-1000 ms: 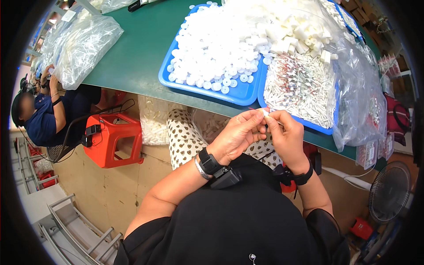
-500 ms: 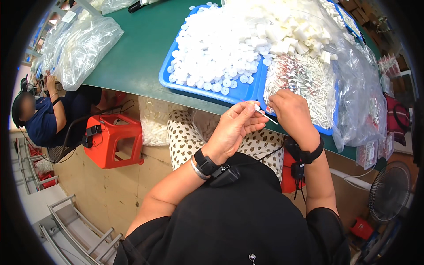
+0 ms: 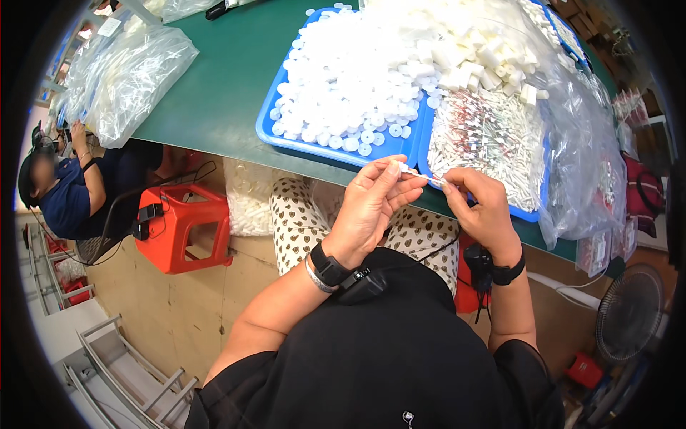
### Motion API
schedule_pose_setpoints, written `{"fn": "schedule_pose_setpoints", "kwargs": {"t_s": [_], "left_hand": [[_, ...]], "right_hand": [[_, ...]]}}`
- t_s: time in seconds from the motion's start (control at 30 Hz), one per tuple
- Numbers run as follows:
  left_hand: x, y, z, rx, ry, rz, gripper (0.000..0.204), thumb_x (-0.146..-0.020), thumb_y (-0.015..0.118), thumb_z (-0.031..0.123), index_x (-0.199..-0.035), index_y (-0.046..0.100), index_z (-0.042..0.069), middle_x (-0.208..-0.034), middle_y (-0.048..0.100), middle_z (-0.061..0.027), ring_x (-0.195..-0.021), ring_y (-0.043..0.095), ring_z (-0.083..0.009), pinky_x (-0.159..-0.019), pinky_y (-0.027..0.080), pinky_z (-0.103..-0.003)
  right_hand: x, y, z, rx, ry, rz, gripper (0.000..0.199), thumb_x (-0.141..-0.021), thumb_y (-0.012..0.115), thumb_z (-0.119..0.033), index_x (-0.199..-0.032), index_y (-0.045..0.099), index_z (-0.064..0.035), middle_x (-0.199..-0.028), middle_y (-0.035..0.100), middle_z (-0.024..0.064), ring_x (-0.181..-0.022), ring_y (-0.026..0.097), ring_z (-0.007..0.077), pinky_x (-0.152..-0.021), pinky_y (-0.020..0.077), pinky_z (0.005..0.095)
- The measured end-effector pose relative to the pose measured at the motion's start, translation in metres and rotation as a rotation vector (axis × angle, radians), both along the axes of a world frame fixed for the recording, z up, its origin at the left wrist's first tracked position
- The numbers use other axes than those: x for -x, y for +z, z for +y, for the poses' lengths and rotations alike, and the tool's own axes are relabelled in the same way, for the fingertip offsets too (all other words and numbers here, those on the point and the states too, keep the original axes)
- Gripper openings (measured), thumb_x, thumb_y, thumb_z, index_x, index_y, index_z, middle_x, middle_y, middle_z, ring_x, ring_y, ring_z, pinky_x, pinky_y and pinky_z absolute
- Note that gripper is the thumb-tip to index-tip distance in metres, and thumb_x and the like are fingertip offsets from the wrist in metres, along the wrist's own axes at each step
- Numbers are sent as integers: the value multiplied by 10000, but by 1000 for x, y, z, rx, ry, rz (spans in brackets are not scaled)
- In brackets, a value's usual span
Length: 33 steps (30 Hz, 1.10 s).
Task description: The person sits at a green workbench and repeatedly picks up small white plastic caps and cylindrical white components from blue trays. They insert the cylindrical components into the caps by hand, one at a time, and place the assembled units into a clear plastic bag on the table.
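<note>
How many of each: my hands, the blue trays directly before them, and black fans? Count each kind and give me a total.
Left hand and right hand: 2
Left blue tray and right blue tray: 2
Black fan: 1
Total: 5

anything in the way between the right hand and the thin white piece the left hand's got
Nothing visible: the right hand is at one end of the thin white piece; the left hand pinches the other. The blue trays lie beyond, not between.
</note>
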<state>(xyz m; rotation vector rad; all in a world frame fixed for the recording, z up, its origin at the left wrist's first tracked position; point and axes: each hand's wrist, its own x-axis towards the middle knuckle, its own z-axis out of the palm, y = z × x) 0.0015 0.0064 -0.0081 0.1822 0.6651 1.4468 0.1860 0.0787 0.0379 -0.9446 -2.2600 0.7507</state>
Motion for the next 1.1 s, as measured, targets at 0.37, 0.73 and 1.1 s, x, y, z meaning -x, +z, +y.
{"fn": "schedule_pose_setpoints", "kwargs": {"t_s": [0.37, 0.73, 1.1], "left_hand": [[-3, 1, 0, 14, 48, 43, 269, -1006, 559, 179, -1213, 550, 7, -1074, 650, -131, -1061, 666, -247, -906, 569, -325], [-12, -3, -7, -26, -143, 220, 344, -992, 596, 209, -1262, 570, -2, -976, 639, -40, -869, 629, -104, -780, 526, -228], [-13, -1, -10, -39, -141, 340, 277, -976, 621, 160, -1188, 625, -19, -1004, 659, -27, -826, 578, -52, -764, 497, -206]], "right_hand": [[-1, 1, -2, -86, 9, -15, 82, -826, 706, -16, -894, 661, -16, -765, 658, 69, -544, 584, 166, -524, 460, 288], [0, -1, -5, 894, 27, 200, 120, -982, 574, -107, -997, 613, 5, -738, 651, 61, -571, 600, 86, -515, 454, 244], [9, -14, -22, 58, 95, -10, 77, -928, 637, -72, -951, 605, -6, -648, 613, 119, -523, 605, 222, -499, 452, 321]]}}
